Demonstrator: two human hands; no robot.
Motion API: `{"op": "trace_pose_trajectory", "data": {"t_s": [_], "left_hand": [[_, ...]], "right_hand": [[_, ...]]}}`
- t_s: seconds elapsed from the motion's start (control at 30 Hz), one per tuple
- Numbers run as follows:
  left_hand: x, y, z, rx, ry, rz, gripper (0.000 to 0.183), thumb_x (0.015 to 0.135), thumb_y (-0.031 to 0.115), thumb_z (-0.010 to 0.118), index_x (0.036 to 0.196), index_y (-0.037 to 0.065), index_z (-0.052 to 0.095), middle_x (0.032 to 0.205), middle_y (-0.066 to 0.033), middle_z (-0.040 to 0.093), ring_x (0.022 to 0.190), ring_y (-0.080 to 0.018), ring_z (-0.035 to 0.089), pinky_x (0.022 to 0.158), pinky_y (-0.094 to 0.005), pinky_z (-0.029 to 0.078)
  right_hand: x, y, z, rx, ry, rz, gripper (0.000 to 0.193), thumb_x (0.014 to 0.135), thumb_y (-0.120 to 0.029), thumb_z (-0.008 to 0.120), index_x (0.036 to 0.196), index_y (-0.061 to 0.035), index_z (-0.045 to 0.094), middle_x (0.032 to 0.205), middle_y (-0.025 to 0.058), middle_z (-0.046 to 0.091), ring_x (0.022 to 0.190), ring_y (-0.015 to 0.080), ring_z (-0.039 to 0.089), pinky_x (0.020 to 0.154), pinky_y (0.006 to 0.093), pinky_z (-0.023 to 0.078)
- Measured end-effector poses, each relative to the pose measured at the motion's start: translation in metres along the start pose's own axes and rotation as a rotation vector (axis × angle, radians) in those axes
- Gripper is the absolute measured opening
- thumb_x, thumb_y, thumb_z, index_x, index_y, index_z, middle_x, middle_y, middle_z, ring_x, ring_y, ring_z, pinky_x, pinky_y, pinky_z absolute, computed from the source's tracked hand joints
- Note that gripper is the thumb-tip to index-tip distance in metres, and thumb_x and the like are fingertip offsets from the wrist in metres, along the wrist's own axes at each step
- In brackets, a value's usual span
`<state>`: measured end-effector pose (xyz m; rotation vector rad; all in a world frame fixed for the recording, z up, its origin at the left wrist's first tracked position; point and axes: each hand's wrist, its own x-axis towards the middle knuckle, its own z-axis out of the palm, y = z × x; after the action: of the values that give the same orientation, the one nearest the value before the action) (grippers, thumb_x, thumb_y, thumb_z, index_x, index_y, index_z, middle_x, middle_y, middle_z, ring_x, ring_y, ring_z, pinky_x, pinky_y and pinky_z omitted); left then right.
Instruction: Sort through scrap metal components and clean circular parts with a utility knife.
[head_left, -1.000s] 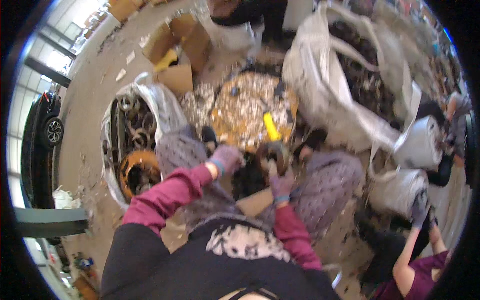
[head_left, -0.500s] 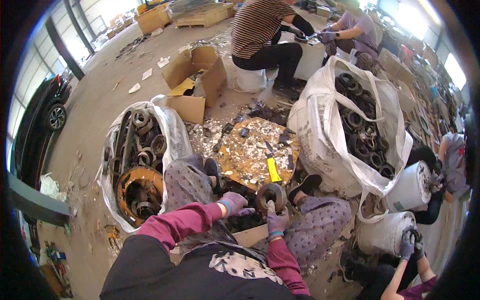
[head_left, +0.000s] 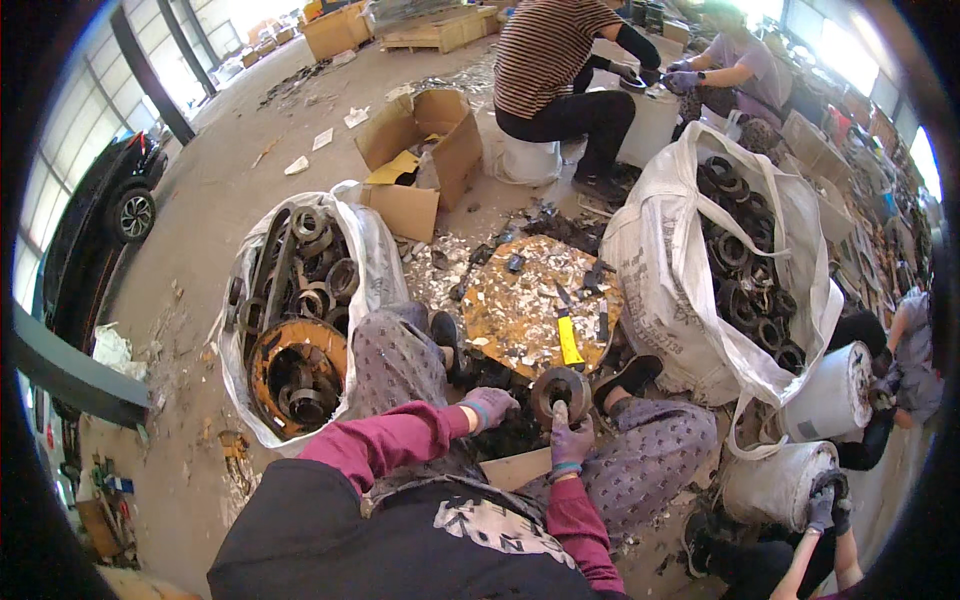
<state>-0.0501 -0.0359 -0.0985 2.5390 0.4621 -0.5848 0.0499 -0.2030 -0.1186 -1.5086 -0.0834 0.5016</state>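
Note:
My right hand (head_left: 570, 442), in a purple-grey glove, grips a dark thick ring (head_left: 561, 394), its thumb over the near rim by the hole. Just left of the ring is my left hand (head_left: 489, 407), gloved alike, its fingers curled; whatever they may hold is hidden. Both hands are low between my knees, above dark debris. Beyond them stands a round orange-brown work surface (head_left: 495, 325) strewn with pale chips. A yellow-handled knife (head_left: 569, 340) lies on it, beside a dark slender tool (head_left: 603, 322).
At left stands a white sack (head_left: 384, 262) of rings and metal parts; at right, a larger white sack (head_left: 655, 290) of dark rings. An open cardboard box (head_left: 458, 150) is beyond. Co-workers sit at far right and lower right, beside white buckets (head_left: 775, 485). A black car (head_left: 95, 230) is at far left.
The whole view has shifted, so the scene sits farther right. My right hand still holds the ring. The left hand's fingers have drawn in a little beside it.

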Motion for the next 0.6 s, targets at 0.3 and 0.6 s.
{"op": "trace_pose_trajectory", "data": {"t_s": [0.3, 0.6], "left_hand": [[-0.008, 0.0, -0.065, -1.482, 0.14, 0.047, 0.026, 0.09, 0.004, 0.056, 0.116, -0.003, 0.056, 0.098, -0.0072, 0.065, 0.096, -0.0142, 0.063, 0.082, -0.0257, 0.051], [0.006, -0.027, -0.024, -0.908, 0.35, -0.211, 0.034, 0.09, 0.035, 0.063, 0.078, 0.003, 0.067, 0.069, -0.001, 0.062, 0.058, -0.008, 0.055, 0.055, -0.0195, 0.043]], "right_hand": [[0.005, -0.03, 0.01, -0.017, -0.019, 0.081, 0.034, 0.082, -0.024, 0.073, 0.104, 0.0004, 0.062, 0.092, 0.005, 0.066, 0.081, 0.013, 0.062, 0.074, 0.0276, 0.049], [0.006, -0.004, 0.01, -0.01, 0.019, 0.003, 0.039, 0.08, -0.027, 0.074, 0.106, -0.0015, 0.059, 0.09, 0.0047, 0.063, 0.066, 0.0092, 0.057, 0.051, 0.0243, 0.047]]}}
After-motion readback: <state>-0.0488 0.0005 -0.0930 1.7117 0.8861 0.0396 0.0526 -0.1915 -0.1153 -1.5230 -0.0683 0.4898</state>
